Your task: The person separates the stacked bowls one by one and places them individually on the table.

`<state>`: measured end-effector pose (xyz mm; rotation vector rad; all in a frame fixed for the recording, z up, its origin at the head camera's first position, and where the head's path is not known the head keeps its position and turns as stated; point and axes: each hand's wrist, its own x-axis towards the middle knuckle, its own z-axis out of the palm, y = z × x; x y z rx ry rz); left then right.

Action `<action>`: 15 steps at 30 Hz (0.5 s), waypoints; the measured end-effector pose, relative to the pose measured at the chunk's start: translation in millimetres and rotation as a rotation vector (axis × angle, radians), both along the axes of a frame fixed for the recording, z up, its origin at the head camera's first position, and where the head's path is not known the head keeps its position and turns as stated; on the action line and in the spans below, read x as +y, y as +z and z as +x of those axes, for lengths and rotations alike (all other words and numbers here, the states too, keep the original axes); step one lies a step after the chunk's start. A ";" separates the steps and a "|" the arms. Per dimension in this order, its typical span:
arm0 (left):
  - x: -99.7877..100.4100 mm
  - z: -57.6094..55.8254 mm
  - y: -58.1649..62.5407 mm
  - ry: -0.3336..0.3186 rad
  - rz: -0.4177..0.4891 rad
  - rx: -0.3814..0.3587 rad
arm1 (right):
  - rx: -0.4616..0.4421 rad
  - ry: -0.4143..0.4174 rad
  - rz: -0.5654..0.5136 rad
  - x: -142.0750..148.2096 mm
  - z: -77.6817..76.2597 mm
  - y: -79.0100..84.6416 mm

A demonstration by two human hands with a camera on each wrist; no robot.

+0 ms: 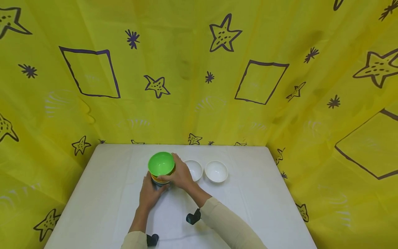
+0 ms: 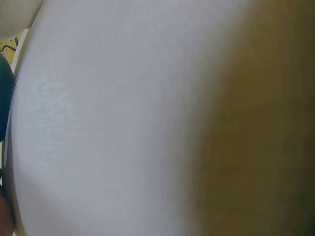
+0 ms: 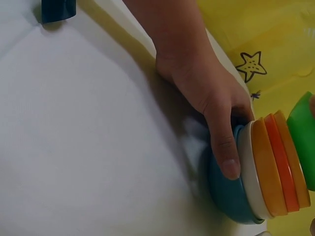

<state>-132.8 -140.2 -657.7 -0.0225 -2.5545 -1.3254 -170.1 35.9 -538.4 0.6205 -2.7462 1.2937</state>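
A stack of nested bowls (image 1: 161, 173) stands mid-table, a green bowl (image 1: 161, 163) on top. In the right wrist view the stack shows a teal bowl (image 3: 231, 196) at the bottom, then white and orange ones, with the green bowl (image 3: 301, 137) last. My left hand (image 1: 150, 192) grips the stack's base from the near side, and its thumb (image 3: 225, 152) lies on the teal bowl. My right hand (image 1: 179, 176) curls round the green bowl's right side near the rim. The left wrist view is a blur of white table (image 2: 98, 123).
Two empty white bowls (image 1: 195, 169) (image 1: 216, 171) sit just right of the stack, the nearer one behind my right hand. The white table (image 1: 102, 193) is walled on three sides by a yellow cloth (image 1: 186, 69) printed with stars. Black wrist mounts (image 1: 193, 218) show on both sleeves.
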 end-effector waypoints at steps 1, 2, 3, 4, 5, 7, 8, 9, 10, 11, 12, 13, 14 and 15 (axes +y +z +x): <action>0.4 0.8 2.2 -0.001 0.002 -0.006 | 0.003 0.000 -0.001 0.0 0.0 0.7; 0.8 1.5 4.4 -0.002 0.001 -0.012 | 0.007 -0.001 -0.001 0.0 -0.1 1.3; 1.2 2.3 7.1 -0.005 0.007 -0.020 | 0.011 -0.001 -0.002 0.2 0.0 2.1; 1.9 3.3 10.0 -0.006 0.009 -0.032 | 0.015 -0.003 -0.001 0.4 0.1 2.9; 2.2 3.7 11.4 -0.006 0.012 -0.037 | 0.021 -0.003 -0.001 0.7 0.3 3.9; 2.9 4.7 13.6 -0.005 0.013 -0.035 | 0.033 -0.004 -0.012 1.3 0.7 6.2; 3.3 4.8 13.8 -0.002 0.013 -0.023 | 0.038 -0.006 -0.019 1.7 1.1 7.7; 3.4 5.0 13.8 0.002 0.016 -0.014 | 0.042 -0.009 -0.027 1.9 1.7 9.4; 3.7 5.1 13.3 0.007 0.019 -0.004 | 0.046 -0.011 -0.037 2.1 2.2 11.0; 3.6 5.1 12.5 0.010 0.020 0.010 | 0.050 -0.014 -0.047 2.4 2.8 12.5; 3.8 5.3 12.5 0.012 0.020 0.017 | 0.054 -0.016 -0.059 2.7 3.4 14.1; 4.0 5.2 12.3 0.015 0.016 0.024 | 0.059 -0.019 -0.065 3.0 3.9 15.4; 4.1 5.5 12.1 0.018 0.009 0.030 | 0.068 -0.021 -0.071 3.3 4.2 16.1; 4.4 6.1 12.9 0.017 0.011 0.029 | 0.075 -0.022 -0.076 3.6 4.6 17.1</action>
